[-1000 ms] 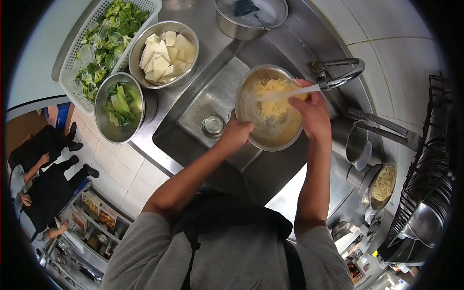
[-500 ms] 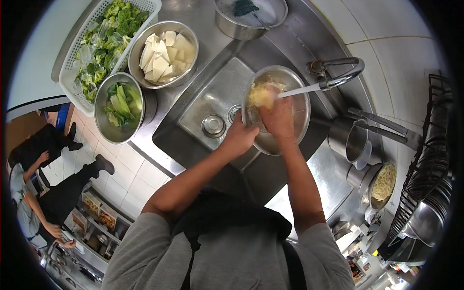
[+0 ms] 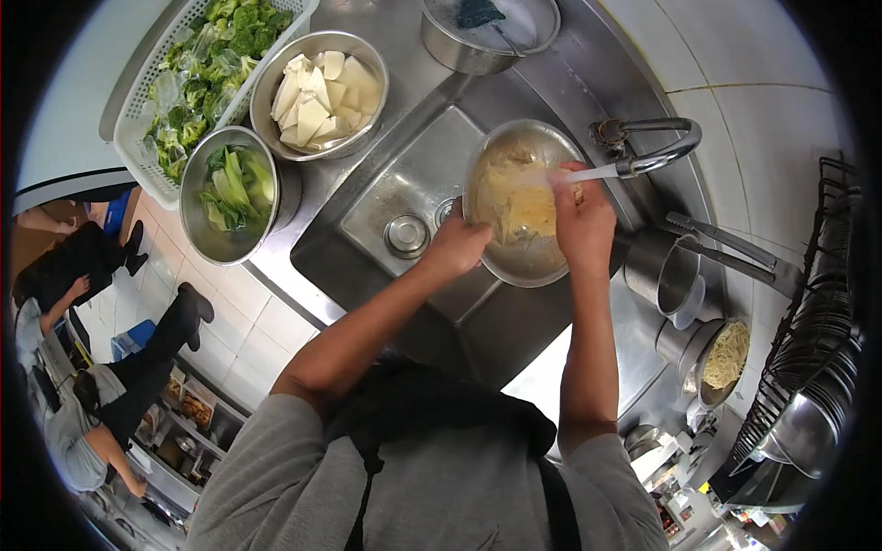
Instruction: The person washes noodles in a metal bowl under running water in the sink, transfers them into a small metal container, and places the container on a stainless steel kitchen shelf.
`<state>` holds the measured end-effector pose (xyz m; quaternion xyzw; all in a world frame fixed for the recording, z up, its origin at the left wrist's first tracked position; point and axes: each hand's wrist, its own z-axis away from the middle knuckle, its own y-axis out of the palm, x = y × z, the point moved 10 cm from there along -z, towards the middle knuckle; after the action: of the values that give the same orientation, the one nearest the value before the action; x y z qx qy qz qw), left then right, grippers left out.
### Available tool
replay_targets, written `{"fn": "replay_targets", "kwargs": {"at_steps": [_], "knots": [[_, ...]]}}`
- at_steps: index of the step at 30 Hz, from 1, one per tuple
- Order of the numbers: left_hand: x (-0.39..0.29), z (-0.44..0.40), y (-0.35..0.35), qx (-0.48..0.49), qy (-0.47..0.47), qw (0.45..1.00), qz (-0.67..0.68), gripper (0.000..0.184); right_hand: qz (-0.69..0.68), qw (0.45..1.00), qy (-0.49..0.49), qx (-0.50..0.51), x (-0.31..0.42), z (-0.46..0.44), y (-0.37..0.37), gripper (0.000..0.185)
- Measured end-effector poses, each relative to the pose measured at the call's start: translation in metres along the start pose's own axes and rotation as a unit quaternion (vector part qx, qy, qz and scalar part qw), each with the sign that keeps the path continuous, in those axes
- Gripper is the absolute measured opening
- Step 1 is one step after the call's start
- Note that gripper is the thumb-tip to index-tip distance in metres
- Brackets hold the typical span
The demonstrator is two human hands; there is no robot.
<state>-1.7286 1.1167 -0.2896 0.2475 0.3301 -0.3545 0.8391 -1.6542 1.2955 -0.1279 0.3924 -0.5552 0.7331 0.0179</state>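
Note:
My left hand (image 3: pixel 457 243) grips the near left rim of a metal bowl (image 3: pixel 528 266), held tilted over the sink (image 3: pixel 413 179). Pale yellow shreds (image 3: pixel 525 204) lie in water inside it. My right hand (image 3: pixel 585 216) is at the bowl's right side, fingers curled at the shreds under the stream; what the fingertips hold is hidden by the water. From the faucet (image 3: pixel 666 147) water runs down into the bowl.
Left of the sink stand a bowl of white slices (image 3: pixel 317 101), a pot of leafy greens (image 3: pixel 237 191) and a broccoli basket (image 3: pixel 170 197). Behind is a soapy pot (image 3: pixel 469 60). Tongs (image 3: pixel 735 253) and noodles (image 3: pixel 726 356) are at right. Co-workers stand far left.
My right hand has moved from the middle of the bowl to its right side. The shreds lie lower in the bowl. At far left a co-worker has turned and shifted.

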Motion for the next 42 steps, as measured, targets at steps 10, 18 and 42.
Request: {"fn": "replay_targets", "kwargs": {"at_steps": [10, 18, 42], "knots": [[0.0, 0.005, -0.002, 0.01, 0.003, 0.999, 0.033, 0.059, -0.065, 0.998, -0.015, -0.005, -0.009, -0.001, -0.009, 0.04], [-0.003, 0.009, 0.004, 0.056, 0.01, 0.997, 0.044, 0.058, 0.183, 0.959, -0.215, -0.031, 0.017, 0.024, 0.04, 0.054], [-0.03, 0.013, 0.024, 0.001, 0.078, 0.989, -0.129, 0.064, 0.047, 0.999, 0.014, -0.008, -0.034, -0.019, -0.002, 0.037]]}}
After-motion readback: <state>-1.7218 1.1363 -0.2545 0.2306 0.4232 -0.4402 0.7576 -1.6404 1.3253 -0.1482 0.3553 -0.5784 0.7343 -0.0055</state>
